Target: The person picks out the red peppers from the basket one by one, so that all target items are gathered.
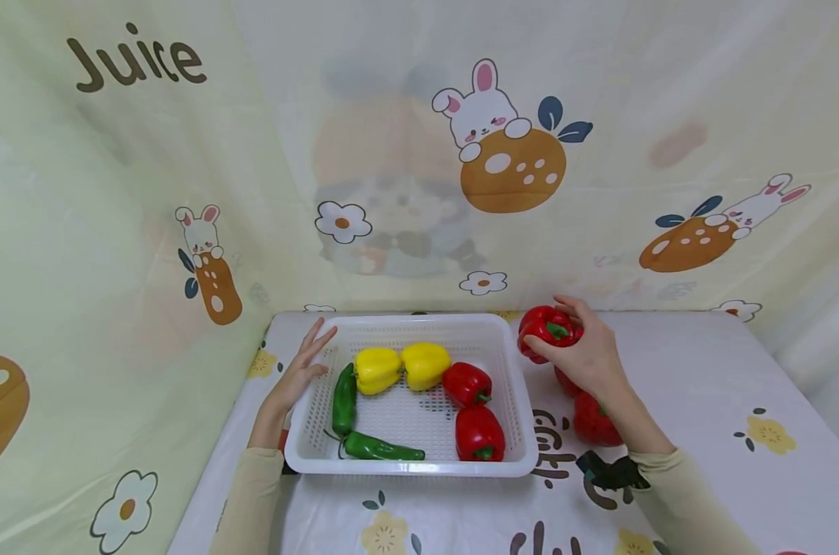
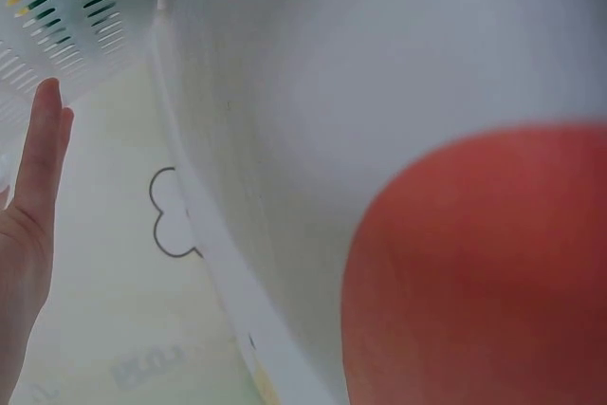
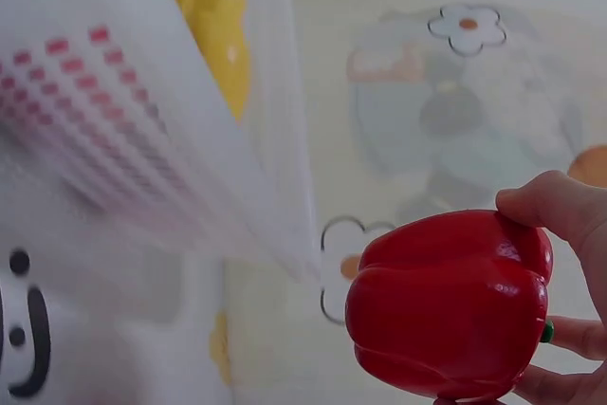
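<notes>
A white plastic basket (image 1: 411, 467) stands on the table. Inside it lie two yellow bell peppers (image 1: 378, 371), two red bell peppers (image 1: 480, 434) and two long green peppers (image 1: 345, 401), arranged along the sides. My left hand (image 1: 300, 379) is at the basket's left rim, its fingers straight; the left wrist view shows this hand (image 2: 30, 206) side-on by the perforated wall. Beyond the right rim, my right hand (image 1: 589, 351) grips another red bell pepper (image 1: 540, 327) between thumb and fingers. In the right wrist view this pepper (image 3: 446, 305) lies sideways, green stem toward the palm.
More red peppers (image 1: 593, 422) sit right of the basket, partly hidden under my right forearm. A black strap-like piece (image 1: 610, 472) is at the right wrist. A patterned cloth (image 1: 399, 154) hangs behind the table. A blurred red shape (image 2: 484, 272) fills part of the left wrist view.
</notes>
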Demonstrator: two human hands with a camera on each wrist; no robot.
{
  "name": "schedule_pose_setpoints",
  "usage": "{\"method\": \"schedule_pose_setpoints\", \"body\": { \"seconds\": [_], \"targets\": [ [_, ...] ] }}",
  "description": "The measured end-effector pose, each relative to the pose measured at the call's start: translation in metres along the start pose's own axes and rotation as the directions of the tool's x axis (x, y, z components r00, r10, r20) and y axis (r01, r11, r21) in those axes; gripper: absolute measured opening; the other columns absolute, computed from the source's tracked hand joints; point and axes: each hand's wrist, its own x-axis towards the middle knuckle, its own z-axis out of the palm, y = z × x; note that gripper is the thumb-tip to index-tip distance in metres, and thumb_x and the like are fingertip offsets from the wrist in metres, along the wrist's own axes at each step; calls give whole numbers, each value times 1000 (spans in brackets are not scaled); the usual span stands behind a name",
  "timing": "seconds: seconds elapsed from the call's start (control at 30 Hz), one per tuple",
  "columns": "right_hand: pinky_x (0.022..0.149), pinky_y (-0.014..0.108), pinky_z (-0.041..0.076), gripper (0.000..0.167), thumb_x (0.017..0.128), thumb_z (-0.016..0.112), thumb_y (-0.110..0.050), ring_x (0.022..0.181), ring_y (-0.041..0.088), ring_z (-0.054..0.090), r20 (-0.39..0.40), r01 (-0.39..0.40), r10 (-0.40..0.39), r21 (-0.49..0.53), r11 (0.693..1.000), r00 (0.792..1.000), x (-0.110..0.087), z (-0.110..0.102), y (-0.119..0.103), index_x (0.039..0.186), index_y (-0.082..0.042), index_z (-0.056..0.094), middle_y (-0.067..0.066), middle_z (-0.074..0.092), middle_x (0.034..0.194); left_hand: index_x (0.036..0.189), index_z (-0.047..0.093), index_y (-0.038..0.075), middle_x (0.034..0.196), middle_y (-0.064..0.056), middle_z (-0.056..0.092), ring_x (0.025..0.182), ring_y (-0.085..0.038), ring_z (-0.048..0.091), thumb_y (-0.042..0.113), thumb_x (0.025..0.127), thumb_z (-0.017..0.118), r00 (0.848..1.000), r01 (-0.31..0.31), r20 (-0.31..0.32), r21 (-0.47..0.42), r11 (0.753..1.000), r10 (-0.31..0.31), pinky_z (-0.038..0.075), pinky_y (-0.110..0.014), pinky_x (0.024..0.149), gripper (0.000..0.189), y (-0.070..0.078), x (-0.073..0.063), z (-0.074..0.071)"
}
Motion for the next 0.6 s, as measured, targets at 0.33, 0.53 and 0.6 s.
{"method": "schedule_pose_setpoints", "body": {
  "seconds": [0.33,0.53,0.6],
  "targets": [
    [85,64,49,81,84,78,-29,126,47,43,-38,-29,28,-32,999,999,22,-33,17,149,-6,35,26,46,142,150,35,-1,165,-13,-3,149,-37,-6,-7,89,43,1000,-2,-5,-16,1000,2,2,-70,110,63,1,-1,0],
    [85,64,49,80,85,76,-28,126,48,43,-57,-33,31,-39,999,998,30,-48,22,150,-5,35,28,44,143,151,36,1,165,-11,-2,149,-36,-6,-9,89,43,1000,-5,-6,-8,1000,5,2,-69,110,63,0,-1,0],
    [84,65,49,80,85,76,-28,126,49,42,-57,-43,40,-45,998,998,32,-51,24,150,-5,34,29,43,143,151,35,0,165,-12,-2,149,-35,-6,-10,90,42,1000,-2,-5,-4,1000,2,2,-69,111,63,1,0,0]
  ]
}}
